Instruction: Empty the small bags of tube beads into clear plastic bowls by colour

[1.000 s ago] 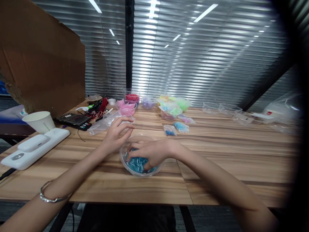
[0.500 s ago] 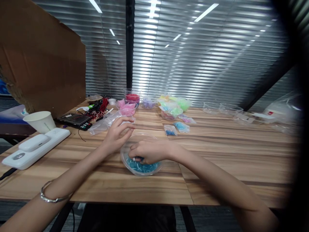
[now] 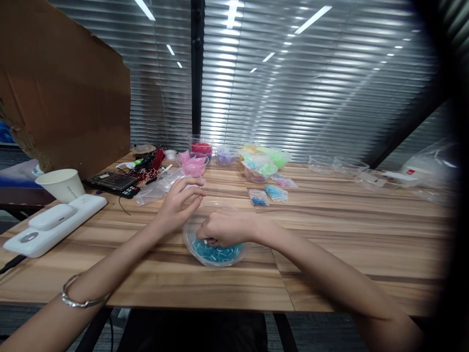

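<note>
A clear round plastic bowl (image 3: 187, 244) stands on the table in front of me. Small translucent blue tube-like pieces (image 3: 216, 253) cover its bottom. My right hand (image 3: 229, 228) reaches down into the bowl with curled fingers, its fingertips among the pieces. Something small and pale glints by those fingers, but what they grip is hidden. My left hand (image 3: 181, 201) hovers or rests at the bowl's far left rim, fingers loosely stretched and apart, holding nothing. Whether it touches the rim I cannot tell. Behind it lie crumpled clear plastic bags (image 3: 156, 189).
Two small bags of blue pieces (image 3: 275, 192) lie beyond the bowl. Tubs of pink packets (image 3: 194, 165) and green packets (image 3: 279, 157) stand farther back. At left are a paper cup (image 3: 62, 186), a white power strip (image 3: 54, 225), a black scale (image 3: 115, 182) and cardboard (image 3: 69, 88).
My right hand has shifted very slightly within the bowl, its curled fingers rising a touch. My left hand has stayed almost where it was.
</note>
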A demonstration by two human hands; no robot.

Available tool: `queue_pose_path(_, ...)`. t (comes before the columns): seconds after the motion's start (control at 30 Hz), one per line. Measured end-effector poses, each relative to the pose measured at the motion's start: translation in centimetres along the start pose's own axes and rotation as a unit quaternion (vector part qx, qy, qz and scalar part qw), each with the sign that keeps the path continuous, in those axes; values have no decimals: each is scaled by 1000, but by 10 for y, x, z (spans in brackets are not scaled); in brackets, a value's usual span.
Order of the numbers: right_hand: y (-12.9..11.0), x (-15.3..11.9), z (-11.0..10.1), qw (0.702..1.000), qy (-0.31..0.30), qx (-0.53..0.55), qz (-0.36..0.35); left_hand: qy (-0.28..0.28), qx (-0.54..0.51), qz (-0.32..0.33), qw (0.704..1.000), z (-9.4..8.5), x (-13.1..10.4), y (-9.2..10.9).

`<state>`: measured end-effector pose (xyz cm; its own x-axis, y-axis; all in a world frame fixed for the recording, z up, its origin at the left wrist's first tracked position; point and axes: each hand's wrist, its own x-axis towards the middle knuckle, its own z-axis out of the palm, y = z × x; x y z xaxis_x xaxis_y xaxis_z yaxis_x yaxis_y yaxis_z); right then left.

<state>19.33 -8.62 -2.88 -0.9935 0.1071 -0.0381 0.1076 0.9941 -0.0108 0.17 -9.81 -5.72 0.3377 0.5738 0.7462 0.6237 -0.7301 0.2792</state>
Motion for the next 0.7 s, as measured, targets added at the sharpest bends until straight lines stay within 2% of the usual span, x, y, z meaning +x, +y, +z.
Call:
queue_pose_path(0.3,-4,1,-3,999,-9,-47,-1,-2,-1,-2,1000,0,0,0)
queue_pose_path(0.43,-7,1,-6,998,-21,-57,7,-2,-31,6,999,-6,2,3)
queue_pose_path(0.5,-6,2,-5,998,-18,-53,-1,-33,-77,25,996,-11,4,9)
queue_pose_path(0.57,-4,1,-4,999,14,-31,-11,-77,-121,56,988,-14,6,18)
queue_pose_path(0.63,-2,0,-1,998,54,10,-11,-119,-142,79,980,-16,6,27)
queue_pose_path(0.7,0,-1,2,997,67,50,-3,-151,-144,84,974,-14,5,35)
